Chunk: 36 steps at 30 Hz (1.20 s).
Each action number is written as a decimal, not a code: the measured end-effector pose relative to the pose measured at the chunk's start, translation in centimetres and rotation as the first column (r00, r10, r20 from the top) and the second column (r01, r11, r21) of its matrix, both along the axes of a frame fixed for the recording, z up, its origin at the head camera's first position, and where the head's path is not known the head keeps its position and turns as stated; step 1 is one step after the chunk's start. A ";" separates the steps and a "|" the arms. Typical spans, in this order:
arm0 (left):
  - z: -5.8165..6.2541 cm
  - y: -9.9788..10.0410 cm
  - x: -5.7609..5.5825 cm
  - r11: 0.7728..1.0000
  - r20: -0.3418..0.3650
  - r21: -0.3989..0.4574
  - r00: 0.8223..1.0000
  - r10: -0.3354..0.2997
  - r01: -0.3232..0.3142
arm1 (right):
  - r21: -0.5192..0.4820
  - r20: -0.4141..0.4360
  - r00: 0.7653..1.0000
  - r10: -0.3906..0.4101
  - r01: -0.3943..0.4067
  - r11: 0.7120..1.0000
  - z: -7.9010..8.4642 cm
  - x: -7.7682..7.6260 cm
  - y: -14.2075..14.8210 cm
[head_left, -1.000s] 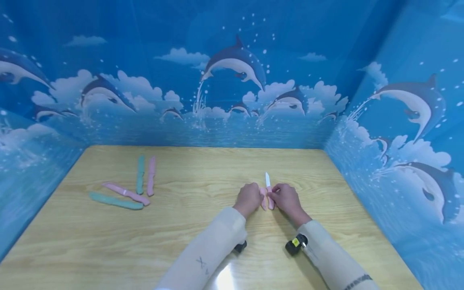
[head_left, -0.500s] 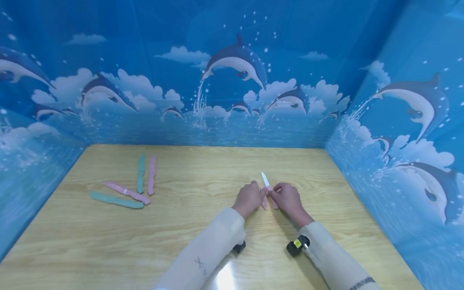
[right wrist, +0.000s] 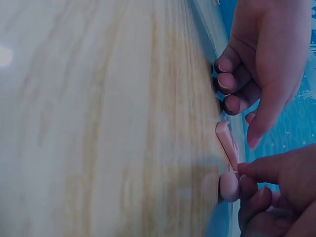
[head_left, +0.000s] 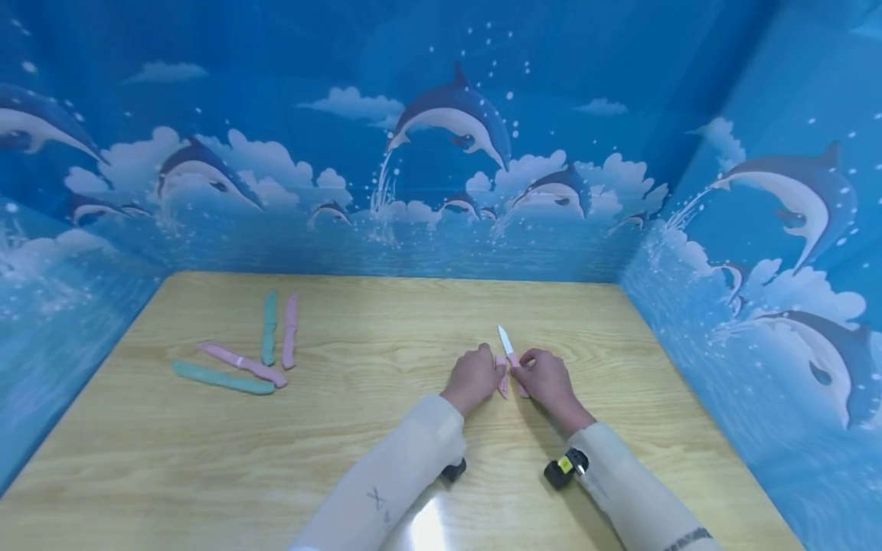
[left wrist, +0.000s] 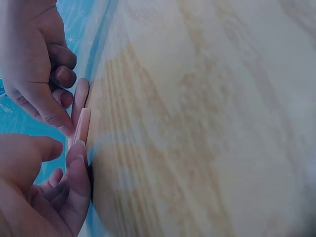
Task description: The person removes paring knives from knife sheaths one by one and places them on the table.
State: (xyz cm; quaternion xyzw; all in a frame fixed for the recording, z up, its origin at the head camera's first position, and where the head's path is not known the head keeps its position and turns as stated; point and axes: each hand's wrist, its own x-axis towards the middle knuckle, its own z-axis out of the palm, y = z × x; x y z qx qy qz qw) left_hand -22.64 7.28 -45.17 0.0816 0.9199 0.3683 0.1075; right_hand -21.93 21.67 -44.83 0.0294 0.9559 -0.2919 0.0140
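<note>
A small paring knife (head_left: 514, 360) with a pink handle lies on the right part of the table, its pale blade bare and pointing away. My right hand (head_left: 547, 381) pinches the handle between thumb and finger, as the right wrist view shows close up. Just left of the handle is a pink sheath (head_left: 502, 381). My left hand (head_left: 472, 378) has its fingertips right beside this sheath. In the left wrist view, the left thumb (left wrist: 49, 148) stands apart from the loosely bent fingers. Part of the sheath is hidden by the left hand in the head view.
At the left of the wooden table (head_left: 372, 337) are a green knife (head_left: 269, 329) and a pink knife (head_left: 289, 330) side by side. Nearer lie a pink knife (head_left: 243, 363) and a green one (head_left: 222, 378). Dolphin-printed curtains (head_left: 386, 252) border the table.
The paring knife has turned, its blade tip swinging left and its handle end right. Both hands stay almost in place. The knives at the left have not moved on the table.
</note>
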 end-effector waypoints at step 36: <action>6.5 -7.6 3.9 0.991 -0.297 -0.076 0.946 -0.126 0.108 | -0.049 -0.483 0.854 0.193 -0.246 0.968 3.0 4.1 -5.4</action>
